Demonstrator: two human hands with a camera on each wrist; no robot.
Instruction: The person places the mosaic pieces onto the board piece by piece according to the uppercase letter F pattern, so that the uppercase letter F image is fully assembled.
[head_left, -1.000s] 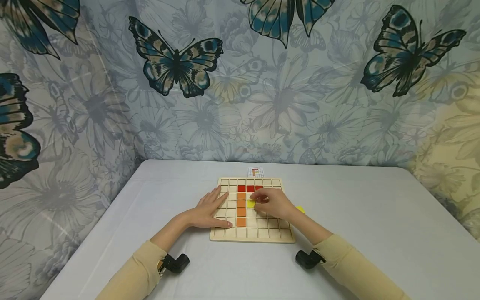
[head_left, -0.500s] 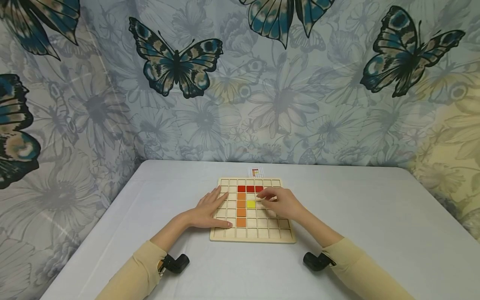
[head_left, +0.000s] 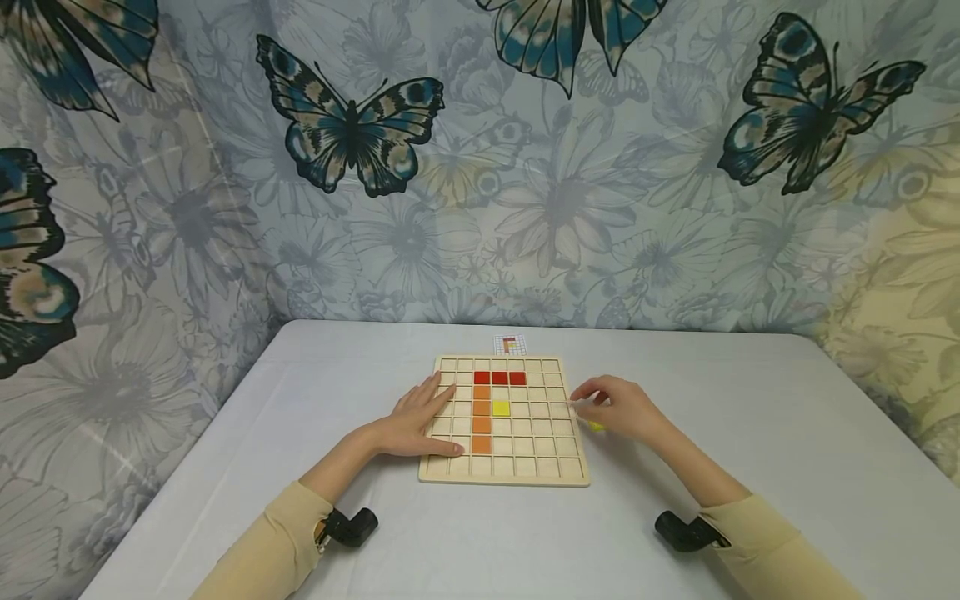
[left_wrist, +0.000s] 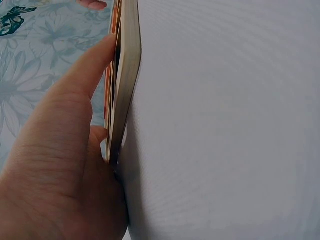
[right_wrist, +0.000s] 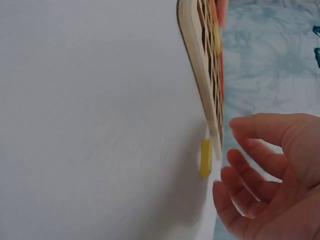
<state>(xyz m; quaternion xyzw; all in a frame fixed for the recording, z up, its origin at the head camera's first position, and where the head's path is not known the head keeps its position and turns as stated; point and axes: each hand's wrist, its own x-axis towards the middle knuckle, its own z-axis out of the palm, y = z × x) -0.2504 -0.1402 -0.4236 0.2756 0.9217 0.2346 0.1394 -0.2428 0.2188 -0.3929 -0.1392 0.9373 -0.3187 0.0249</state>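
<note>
A wooden grid board [head_left: 540, 471] lies on the table, with red tiles [head_left: 499, 378] in a row near the top, a column of orange tiles [head_left: 482, 408] below and one yellow tile [head_left: 501, 408] beside that column. My left hand [head_left: 408, 425] rests spread on the board's left side; its thumb lies over the near edge in the left wrist view. Off the board's right edge, my right hand [head_left: 618, 407] hovers with bent, parted fingers and nothing between them. Under it a loose yellow tile [right_wrist: 206, 158] lies on the table, partly hidden by the hand in the head view.
A small printed card [head_left: 511, 344] with a coloured grid pattern lies just behind the board. The white table [head_left: 750, 433] reaches back to a butterfly-print cloth [head_left: 555, 208] hanging behind it.
My right hand has moved right, from above the yellow tile in the board to above the loose yellow tile beside it. My left hand has stayed in place.
</note>
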